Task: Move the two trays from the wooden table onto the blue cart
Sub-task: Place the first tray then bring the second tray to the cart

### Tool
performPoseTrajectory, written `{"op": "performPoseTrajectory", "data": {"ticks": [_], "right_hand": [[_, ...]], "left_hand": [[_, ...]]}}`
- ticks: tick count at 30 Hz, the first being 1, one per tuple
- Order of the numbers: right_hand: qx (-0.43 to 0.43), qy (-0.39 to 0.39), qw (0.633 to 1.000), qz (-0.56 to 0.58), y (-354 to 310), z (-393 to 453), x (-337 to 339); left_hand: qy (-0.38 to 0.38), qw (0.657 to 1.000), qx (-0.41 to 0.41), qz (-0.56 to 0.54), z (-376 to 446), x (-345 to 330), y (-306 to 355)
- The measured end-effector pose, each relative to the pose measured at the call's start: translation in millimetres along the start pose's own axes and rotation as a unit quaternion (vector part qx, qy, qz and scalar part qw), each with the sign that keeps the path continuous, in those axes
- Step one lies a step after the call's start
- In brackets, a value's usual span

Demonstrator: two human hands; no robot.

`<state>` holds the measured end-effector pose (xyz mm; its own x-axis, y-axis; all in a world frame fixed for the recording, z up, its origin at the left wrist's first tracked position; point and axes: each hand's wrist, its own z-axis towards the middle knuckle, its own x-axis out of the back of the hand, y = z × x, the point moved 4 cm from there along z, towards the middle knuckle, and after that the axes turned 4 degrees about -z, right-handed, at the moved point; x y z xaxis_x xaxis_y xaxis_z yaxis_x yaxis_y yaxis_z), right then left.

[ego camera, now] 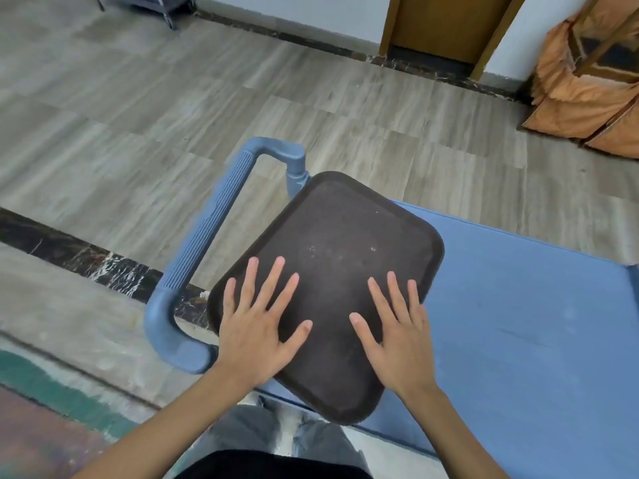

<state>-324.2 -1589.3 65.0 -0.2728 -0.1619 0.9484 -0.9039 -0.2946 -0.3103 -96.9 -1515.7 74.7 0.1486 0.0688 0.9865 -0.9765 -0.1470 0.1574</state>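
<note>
A dark brown rectangular tray [340, 233] lies slanted on the left end of the blue cart [518, 312], its near corner sticking out past the cart's edge. My left hand [257, 326] rests flat on the tray's near left part, fingers spread. Flat on the tray's near right part lies my right hand [397, 331], fingers also apart. Neither hand grips anything. Whether a second tray sits beneath this one is hidden. The wooden table is out of view.
The cart's blue ribbed handle [211, 229] curves round the tray's left side. Pale wood-look floor with a dark marble strip [86, 257] surrounds the cart. An orange fabric-covered stand [587, 81] is at the far right, a wooden door [446, 25] behind.
</note>
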Motion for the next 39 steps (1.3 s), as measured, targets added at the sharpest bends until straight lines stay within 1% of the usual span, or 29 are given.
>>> {"op": "performPoseTrajectory", "data": {"ticks": [4,7,10,13,15,19,25,28,32,39], "right_hand": [[0.077,-0.009,0.997,-0.019,-43,3,-5],[0.126,-0.020,0.992,-0.022,-83,4,-5],[0.175,-0.026,0.984,-0.018,-134,5,-5],[0.227,-0.032,0.973,0.000,-196,0,-3],[0.292,-0.053,0.955,0.005,-267,-14,-17],[0.316,-0.063,0.947,0.011,-313,-17,-24],[0.388,-0.099,0.916,-0.002,-436,-57,-88],[0.419,-0.117,0.900,-0.029,-487,-80,-122],[0.449,-0.143,0.880,-0.062,-546,-103,-162],[0.516,-0.164,0.833,-0.110,-630,-130,-213]], "left_hand": [[0.046,0.997,0.061,-0.003,-27,19,-25],[0.067,0.992,0.111,-0.006,-46,35,-51],[0.071,0.983,0.168,-0.022,-73,51,-80],[0.093,0.970,0.221,-0.041,-103,69,-117],[0.098,0.945,0.304,-0.069,-149,78,-167],[0.089,0.929,0.349,-0.089,-174,78,-195],[0.101,0.862,0.483,-0.115,-271,69,-292],[0.106,0.840,0.518,-0.120,-313,72,-331],[0.115,0.820,0.549,-0.111,-358,80,-376],[0.132,0.772,0.613,-0.100,-414,76,-429]]}}
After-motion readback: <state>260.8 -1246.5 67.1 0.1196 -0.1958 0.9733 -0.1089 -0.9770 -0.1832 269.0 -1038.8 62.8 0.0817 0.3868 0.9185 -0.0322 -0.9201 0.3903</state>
